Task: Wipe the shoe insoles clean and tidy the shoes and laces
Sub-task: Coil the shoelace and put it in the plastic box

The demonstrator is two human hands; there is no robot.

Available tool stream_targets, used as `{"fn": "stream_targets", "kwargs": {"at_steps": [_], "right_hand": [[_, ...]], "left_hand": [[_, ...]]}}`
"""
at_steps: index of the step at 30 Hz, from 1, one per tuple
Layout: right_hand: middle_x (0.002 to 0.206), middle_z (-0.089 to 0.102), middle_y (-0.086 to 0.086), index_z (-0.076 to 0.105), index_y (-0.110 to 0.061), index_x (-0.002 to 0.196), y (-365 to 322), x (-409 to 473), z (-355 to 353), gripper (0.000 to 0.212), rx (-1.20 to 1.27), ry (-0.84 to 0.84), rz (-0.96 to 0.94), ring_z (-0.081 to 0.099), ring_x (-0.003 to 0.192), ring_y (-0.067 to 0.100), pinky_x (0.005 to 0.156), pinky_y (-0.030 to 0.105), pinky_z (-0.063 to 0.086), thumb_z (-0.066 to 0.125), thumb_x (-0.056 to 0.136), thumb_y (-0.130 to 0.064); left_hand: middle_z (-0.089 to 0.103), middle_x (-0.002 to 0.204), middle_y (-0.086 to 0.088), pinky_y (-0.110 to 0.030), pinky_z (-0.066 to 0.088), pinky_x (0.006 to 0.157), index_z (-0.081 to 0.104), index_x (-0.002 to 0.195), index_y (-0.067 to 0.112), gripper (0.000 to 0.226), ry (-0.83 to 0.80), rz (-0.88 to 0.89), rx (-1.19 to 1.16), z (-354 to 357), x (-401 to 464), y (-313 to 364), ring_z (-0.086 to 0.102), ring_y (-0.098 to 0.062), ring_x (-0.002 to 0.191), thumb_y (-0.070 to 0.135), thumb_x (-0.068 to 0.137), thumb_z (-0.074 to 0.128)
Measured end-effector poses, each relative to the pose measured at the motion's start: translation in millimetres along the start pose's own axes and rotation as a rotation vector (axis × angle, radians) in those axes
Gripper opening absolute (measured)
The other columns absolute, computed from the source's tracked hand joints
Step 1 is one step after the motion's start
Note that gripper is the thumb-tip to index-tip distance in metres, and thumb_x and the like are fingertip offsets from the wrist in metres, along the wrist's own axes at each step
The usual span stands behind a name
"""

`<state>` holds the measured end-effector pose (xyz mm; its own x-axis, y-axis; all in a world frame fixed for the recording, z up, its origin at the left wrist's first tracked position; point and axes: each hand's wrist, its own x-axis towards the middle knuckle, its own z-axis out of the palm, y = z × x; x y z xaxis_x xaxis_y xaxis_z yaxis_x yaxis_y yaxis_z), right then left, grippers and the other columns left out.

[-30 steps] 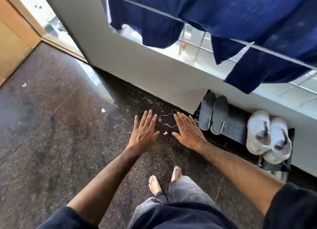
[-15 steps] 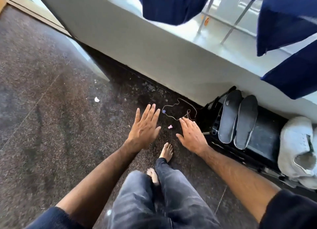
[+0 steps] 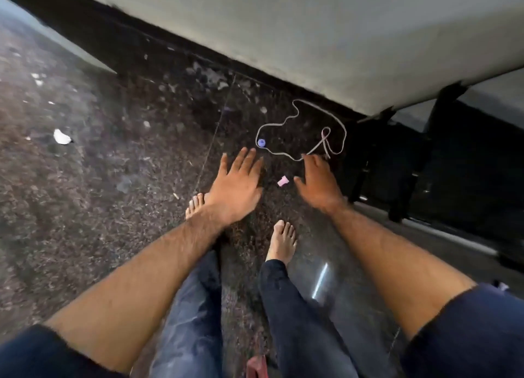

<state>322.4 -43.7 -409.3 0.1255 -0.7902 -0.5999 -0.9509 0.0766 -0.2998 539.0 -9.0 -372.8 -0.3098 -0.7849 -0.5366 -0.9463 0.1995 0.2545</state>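
Note:
A thin pale lace (image 3: 309,122) lies in a loose loop on the dark speckled floor by the wall's base. My left hand (image 3: 236,186) hovers flat with its fingers spread, palm down, holding nothing, just below the loop's left side. My right hand (image 3: 319,183) is likewise flat and empty, its fingertips right at the lace's lower edge. Whether the fingertips touch the lace I cannot tell. No shoes or insoles show in the head view now.
A small blue cap (image 3: 261,143) lies by the lace and a pink scrap (image 3: 283,181) between my hands. A white scrap (image 3: 61,137) lies at left. A dark rack (image 3: 425,156) stands at right against the grey wall (image 3: 340,37). My bare feet (image 3: 282,243) stand below.
The view has tilted down and closer to the floor; insoles, grey shoes and hanging blue cloth have left the frame. Both hands have dropped toward the lace, still spread.

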Motion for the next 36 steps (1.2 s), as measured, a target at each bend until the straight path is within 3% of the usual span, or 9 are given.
{"fn": "stream_targets", "kwargs": {"at_steps": [10,15,18,22,25,28,32,33,36], "right_hand": [[0.13,0.056,0.019,0.057,-0.007,0.128,59.4,138.0,122.4,0.042,-0.176,0.044,0.045,0.051,0.124,0.04,0.102,0.048,0.044,0.067,0.09,-0.02],[0.127,0.057,0.014,0.058,-0.013,0.121,69.7,164.3,141.9,0.033,-0.324,0.174,0.087,0.052,0.122,0.036,0.097,0.049,0.043,0.066,0.091,-0.023],[0.126,0.059,0.014,0.061,-0.01,0.119,69.3,163.6,138.6,0.027,-0.346,0.134,0.072,0.05,0.123,0.037,0.1,0.048,0.038,0.057,0.094,-0.02],[0.103,0.071,0.005,0.06,-0.016,0.107,50.1,141.5,109.7,0.015,-0.052,0.06,0.047,0.064,0.107,0.031,0.1,0.041,0.034,0.055,0.095,-0.024],[0.081,0.067,-0.006,0.057,-0.017,0.102,23.0,112.5,68.6,0.008,0.265,0.002,-0.025,0.067,0.083,0.026,0.09,0.041,0.047,0.058,0.098,-0.024],[0.073,0.062,-0.011,0.057,-0.019,0.099,-9.5,83.8,18.6,0.008,0.487,-0.08,-0.102,0.061,0.067,0.009,0.066,0.035,0.05,0.064,0.098,-0.024],[0.076,0.065,0.001,0.061,-0.022,0.097,-43.6,55.1,-48.3,0.006,0.57,-0.08,-0.153,0.058,0.066,0.01,0.064,0.04,0.05,0.067,0.097,-0.024],[0.077,0.065,0.0,0.061,-0.024,0.095,-50.5,48.1,-63.7,0.007,0.592,-0.079,-0.149,0.058,0.066,0.007,0.064,0.038,0.05,0.067,0.097,-0.024],[0.076,0.068,0.0,0.064,-0.023,0.094,-72.4,23.6,-109.6,0.006,0.726,-0.058,-0.112,0.059,0.068,0.009,0.066,0.038,0.049,0.067,0.098,-0.021]], "left_hand": [[0.012,0.169,-0.011,-0.057,0.007,0.124,0.017,0.16,0.011,0.071,-0.038,0.064,-0.054,139.5,126.5,-34.8,0.005,-0.029,0.157,0.03,0.099,0.048],[0.015,0.168,-0.01,-0.056,0.013,0.125,0.018,0.159,0.012,0.07,-0.026,0.076,-0.065,166.1,152.1,-38.9,0.011,-0.027,0.156,0.031,0.099,0.048],[0.024,0.165,-0.01,-0.054,0.024,0.122,0.024,0.157,0.012,0.067,-0.005,0.08,-0.11,162.4,147.9,-37.2,0.023,-0.028,0.152,0.029,0.098,0.05],[0.033,0.159,-0.011,-0.055,0.042,0.11,0.026,0.154,0.014,0.066,0.008,0.086,-0.245,134.5,129.3,-30.8,0.041,-0.031,0.14,0.021,0.095,0.054],[0.026,0.16,-0.013,-0.052,0.043,0.112,0.017,0.156,0.012,0.078,0.038,0.121,-0.472,100.6,113.0,-23.1,0.04,-0.032,0.143,0.007,0.09,0.058],[0.023,0.16,-0.008,-0.041,0.037,0.119,0.018,0.157,0.007,0.083,0.098,0.095,-0.702,59.3,97.5,-16.2,0.033,-0.026,0.147,-0.005,0.085,0.057],[0.045,0.144,0.0,-0.013,0.036,0.111,0.038,0.15,0.011,0.066,0.169,0.063,-0.874,-6.1,79.1,-6.6,0.048,-0.013,0.131,-0.002,0.089,0.059],[0.053,0.14,0.001,-0.015,0.041,0.108,0.044,0.146,0.013,0.057,0.192,0.051,-0.909,-23.8,75.3,-4.7,0.054,-0.013,0.126,0.003,0.092,0.059],[0.066,0.125,0.0,-0.039,0.052,0.102,0.059,0.13,0.015,0.037,0.275,0.044,-0.967,-77.9,61.6,-0.2,0.065,-0.017,0.115,0.015,0.093,0.058]]}}
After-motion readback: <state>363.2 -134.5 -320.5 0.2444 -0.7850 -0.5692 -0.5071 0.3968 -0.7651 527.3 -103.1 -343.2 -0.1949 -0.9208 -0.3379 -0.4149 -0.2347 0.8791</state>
